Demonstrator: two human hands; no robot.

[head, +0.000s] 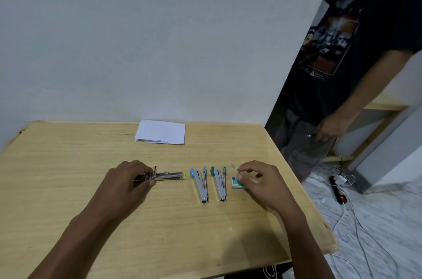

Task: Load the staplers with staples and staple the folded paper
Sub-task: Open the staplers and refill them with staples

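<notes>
A yellow-tipped stapler (pixel 170 175) lies sideways on the wooden table (pixel 114 221), and my left hand (pixel 127 178) grips its rear end. Two blue staplers, the light blue stapler (pixel 201 183) and the teal stapler (pixel 219 183), lie opened side by side to its right. A small staple box (pixel 236 182) sits just right of them. My right hand (pixel 258 181) hovers over the box with thumb and forefinger pinched together; whether they hold staples is too small to tell. Folded white paper (pixel 161 132) lies at the table's far edge.
A person in a dark shirt (pixel 342 50) stands at the table's right side, holding a pen. A power strip (pixel 339 189) and cables lie on the floor to the right. A tiny scrap (pixel 233 166) sits near the staple box. A white wall stands behind the table.
</notes>
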